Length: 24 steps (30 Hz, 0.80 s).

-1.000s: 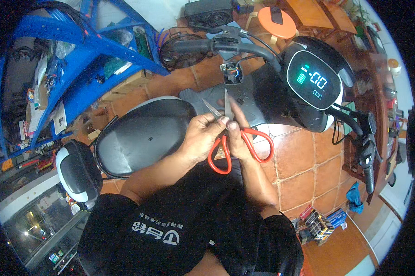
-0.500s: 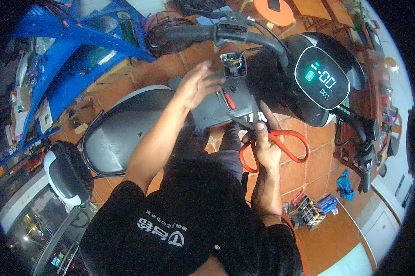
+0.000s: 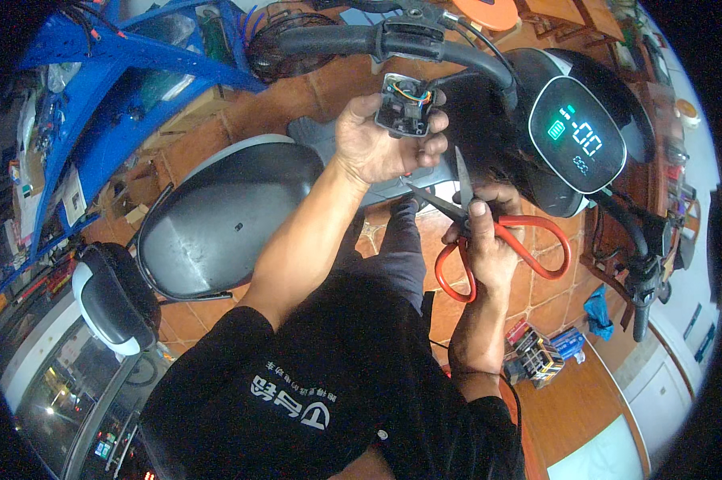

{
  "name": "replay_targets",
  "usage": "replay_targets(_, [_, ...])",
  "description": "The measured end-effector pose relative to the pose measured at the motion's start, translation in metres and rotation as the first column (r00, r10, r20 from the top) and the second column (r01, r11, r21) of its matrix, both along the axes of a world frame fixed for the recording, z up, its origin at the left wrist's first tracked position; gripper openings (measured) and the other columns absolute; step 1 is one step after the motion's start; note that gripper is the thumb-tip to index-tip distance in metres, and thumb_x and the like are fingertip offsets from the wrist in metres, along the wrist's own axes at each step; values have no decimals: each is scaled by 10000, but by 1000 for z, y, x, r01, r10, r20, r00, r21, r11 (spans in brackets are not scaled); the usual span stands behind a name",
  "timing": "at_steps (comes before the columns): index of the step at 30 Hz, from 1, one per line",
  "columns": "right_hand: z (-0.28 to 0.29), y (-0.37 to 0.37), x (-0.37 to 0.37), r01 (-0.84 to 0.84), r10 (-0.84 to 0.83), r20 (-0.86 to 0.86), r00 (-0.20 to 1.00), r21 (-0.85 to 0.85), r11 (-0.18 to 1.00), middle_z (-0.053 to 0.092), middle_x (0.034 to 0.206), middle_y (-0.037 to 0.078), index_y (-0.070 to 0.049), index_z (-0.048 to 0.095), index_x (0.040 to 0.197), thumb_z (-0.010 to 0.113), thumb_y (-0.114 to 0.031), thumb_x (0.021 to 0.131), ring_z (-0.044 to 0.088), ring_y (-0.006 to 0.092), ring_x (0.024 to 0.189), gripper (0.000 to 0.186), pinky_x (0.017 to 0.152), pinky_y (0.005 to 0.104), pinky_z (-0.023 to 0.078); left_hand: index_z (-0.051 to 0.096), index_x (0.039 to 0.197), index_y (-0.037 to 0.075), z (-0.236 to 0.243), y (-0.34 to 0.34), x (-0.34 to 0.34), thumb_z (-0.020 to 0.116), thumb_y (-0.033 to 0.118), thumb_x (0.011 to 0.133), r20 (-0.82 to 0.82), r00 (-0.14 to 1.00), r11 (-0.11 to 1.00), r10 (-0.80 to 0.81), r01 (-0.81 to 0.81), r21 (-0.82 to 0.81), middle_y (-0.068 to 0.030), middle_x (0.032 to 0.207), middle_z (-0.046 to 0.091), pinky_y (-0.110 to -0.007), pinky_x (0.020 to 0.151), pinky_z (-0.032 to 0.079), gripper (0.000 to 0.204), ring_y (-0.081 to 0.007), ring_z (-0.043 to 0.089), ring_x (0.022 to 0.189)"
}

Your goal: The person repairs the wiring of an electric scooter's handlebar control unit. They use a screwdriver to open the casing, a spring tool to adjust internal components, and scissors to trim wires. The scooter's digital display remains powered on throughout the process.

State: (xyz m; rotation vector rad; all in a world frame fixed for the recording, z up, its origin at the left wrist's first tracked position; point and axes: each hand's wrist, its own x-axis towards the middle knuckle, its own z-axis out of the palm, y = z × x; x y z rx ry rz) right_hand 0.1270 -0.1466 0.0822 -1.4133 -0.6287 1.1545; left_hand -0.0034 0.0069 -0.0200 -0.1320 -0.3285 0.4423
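Note:
In my left hand (image 3: 367, 142) is a small grey handlebar switch housing (image 3: 403, 120), gripped by its edges with the fingers round its right side. Its open side faces up and shows thin coloured wires (image 3: 413, 94) inside. A black cable joins it toward the scooter's handlebar (image 3: 457, 53). My right hand (image 3: 489, 244) holds a pair of scissors (image 3: 532, 223) with red looped handles. The dark blades are apart and point up toward the housing, without touching it. The scooter's dashboard (image 3: 578, 134) is lit, right of the scissors.
The black scooter seat (image 3: 229, 216) lies left of my left forearm, with a backrest (image 3: 114, 298) behind it. Blue shelving (image 3: 137, 64) fills the upper left. Small boxes (image 3: 539, 358) stand on a wooden surface (image 3: 573, 416) at lower right. An orange round stool (image 3: 489, 11) is at the top.
My left hand has moved up and right and taken hold of the switch housing, which hung free before. The scissors have shifted slightly right, still in my right hand.

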Motion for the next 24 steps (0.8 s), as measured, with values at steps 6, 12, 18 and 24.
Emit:
replay_targets(6, [-11,-2,17,-37,32,234,972,18,999,595,788,59,-38,498,1014,618,-197,945,574,114,562,211,486,238,466,533,1281,7,6,0,1,655,130,761,-299,937,984,180,-170,57,-179,1223,611,-475,975,457,548,-372,565,1111])
replay_targets(12, [-4,23,11,10,-72,387,919,160,987,597,885,80,-36,489,1111,605,-103,931,567,111,589,225,480,238,468,518,1210,49,26,-8,2,721,129,821,-523,721,879,455,-267,396,-94,1005,642,-372,768,535,446,-236,643,892])
replay_targets(18, [5,60,9,-191,44,833,552,75,979,595,941,157,-96,717,1015,743,-69,760,638,298,859,257,717,384,533,490,1254,44,36,-12,4,751,93,792,-599,544,797,588,-263,544,-72,1017,624,-339,791,529,533,-181,626,903])
replay_targets(24, [-5,70,6,-178,34,810,586,88,980,588,942,152,-60,726,994,805,-120,691,639,293,847,318,678,384,541,430,1361,72,39,-16,2,726,168,839,-571,528,743,629,-193,641,-94,1188,569,-341,927,481,608,-192,586,1042])
